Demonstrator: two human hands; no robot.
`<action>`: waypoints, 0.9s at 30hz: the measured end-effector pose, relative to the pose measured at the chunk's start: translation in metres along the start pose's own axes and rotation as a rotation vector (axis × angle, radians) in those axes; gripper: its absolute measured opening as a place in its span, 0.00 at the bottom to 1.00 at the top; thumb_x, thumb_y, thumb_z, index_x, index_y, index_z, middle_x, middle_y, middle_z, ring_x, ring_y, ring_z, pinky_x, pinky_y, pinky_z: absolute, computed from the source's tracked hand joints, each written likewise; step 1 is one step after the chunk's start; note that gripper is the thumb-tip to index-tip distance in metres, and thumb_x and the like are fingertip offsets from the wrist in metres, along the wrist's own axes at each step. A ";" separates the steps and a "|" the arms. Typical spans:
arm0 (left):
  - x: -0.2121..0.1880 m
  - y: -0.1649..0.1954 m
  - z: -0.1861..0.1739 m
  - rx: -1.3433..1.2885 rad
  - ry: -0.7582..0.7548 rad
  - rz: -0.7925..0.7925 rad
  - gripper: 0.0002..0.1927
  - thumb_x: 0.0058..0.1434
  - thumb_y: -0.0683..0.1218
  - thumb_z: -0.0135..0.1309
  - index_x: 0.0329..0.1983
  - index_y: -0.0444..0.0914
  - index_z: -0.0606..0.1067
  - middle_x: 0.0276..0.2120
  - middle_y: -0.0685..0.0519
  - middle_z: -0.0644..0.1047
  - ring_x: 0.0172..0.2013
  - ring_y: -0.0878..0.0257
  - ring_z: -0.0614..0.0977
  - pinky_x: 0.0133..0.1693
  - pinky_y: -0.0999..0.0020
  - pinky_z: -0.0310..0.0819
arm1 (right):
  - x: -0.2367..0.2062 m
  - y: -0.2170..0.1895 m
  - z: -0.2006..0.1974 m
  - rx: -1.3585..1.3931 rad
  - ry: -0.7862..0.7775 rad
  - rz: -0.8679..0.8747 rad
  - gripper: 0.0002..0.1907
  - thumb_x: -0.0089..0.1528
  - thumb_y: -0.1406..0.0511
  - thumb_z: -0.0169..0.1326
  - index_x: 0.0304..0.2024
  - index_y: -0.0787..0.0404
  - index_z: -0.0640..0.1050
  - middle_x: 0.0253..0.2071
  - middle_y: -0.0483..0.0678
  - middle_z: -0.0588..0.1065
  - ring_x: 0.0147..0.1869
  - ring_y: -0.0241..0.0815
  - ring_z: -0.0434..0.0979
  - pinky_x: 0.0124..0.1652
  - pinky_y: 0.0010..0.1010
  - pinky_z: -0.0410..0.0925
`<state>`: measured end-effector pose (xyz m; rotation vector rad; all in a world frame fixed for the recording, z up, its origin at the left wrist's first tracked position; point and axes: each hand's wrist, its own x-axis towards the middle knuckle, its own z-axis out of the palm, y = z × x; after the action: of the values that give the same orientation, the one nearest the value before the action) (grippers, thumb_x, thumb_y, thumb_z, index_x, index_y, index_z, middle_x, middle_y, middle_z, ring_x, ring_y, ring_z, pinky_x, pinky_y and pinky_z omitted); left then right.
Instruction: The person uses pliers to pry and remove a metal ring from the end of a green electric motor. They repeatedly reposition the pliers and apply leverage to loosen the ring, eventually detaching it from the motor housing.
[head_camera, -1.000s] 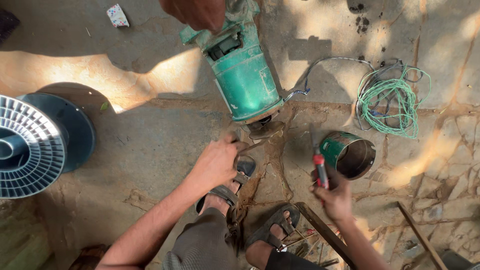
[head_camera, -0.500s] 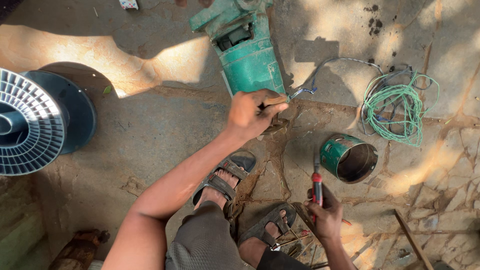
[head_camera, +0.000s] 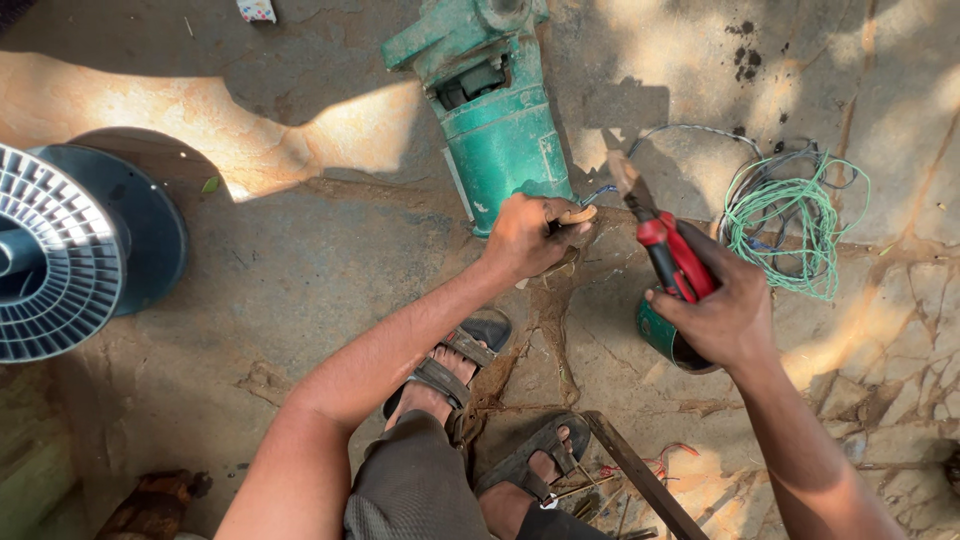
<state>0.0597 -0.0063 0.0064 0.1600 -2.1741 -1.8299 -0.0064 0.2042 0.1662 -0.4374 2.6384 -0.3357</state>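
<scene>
A green motor (head_camera: 500, 130) is laid on the stone floor (head_camera: 300, 270) in the upper middle of the frame, and its near end is met by the left hand (head_camera: 525, 235), which is closed around a small tan-headed piece (head_camera: 577, 214) pressed against the housing; what that piece is cannot be told. The right hand (head_camera: 725, 310) is seen at centre right, wrapped firmly around the red and black handle of a screwdriver (head_camera: 665, 250), whose shaft is pointed up and left toward the same end of the motor, apart from it. A slip is judged the main risk: the tip is aimed close beside the left fingers, so a skid off the metal could drive it into them, and the motor, held by one hand only, might roll on the uneven ground. A thin wire (head_camera: 690, 130) is run from the motor toward a coil of green cable (head_camera: 790, 220) at the upper right, and it could be snagged or nicked by the blade. A green cup-shaped cover (head_camera: 660, 335) is lying partly hidden under the right hand. Sandalled feet (head_camera: 450, 370) are placed just below the work, a dark bar (head_camera: 640, 475) lies at the lower middle, and a ribbed fan guard (head_camera: 60, 255) fills the left edge.
</scene>
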 end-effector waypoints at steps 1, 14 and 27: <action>0.000 0.000 0.000 -0.013 -0.001 0.005 0.07 0.58 0.44 0.68 0.37 0.36 0.83 0.30 0.46 0.84 0.25 0.57 0.86 0.28 0.65 0.78 | 0.007 -0.009 -0.001 -0.038 -0.022 0.019 0.46 0.45 0.61 0.69 0.68 0.52 0.76 0.34 0.53 0.79 0.34 0.42 0.80 0.40 0.35 0.73; 0.022 -0.040 -0.015 0.255 -0.173 0.217 0.25 0.40 0.58 0.72 0.43 0.48 0.85 0.48 0.59 0.84 0.61 0.57 0.71 0.68 0.43 0.41 | 0.035 -0.018 0.022 -0.061 -0.036 -0.224 0.41 0.42 0.63 0.65 0.61 0.61 0.76 0.43 0.58 0.80 0.42 0.53 0.82 0.46 0.38 0.74; 0.015 -0.052 -0.010 0.315 -0.227 0.127 0.22 0.46 0.58 0.71 0.44 0.48 0.84 0.47 0.60 0.84 0.64 0.59 0.72 0.73 0.46 0.41 | 0.040 0.014 0.047 0.211 0.213 -0.336 0.34 0.47 0.62 0.62 0.54 0.63 0.69 0.38 0.54 0.75 0.33 0.47 0.77 0.36 0.34 0.74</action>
<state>0.0431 -0.0290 -0.0410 -0.1248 -2.5551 -1.4913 -0.0224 0.1954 0.1055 -0.8147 2.6867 -0.7986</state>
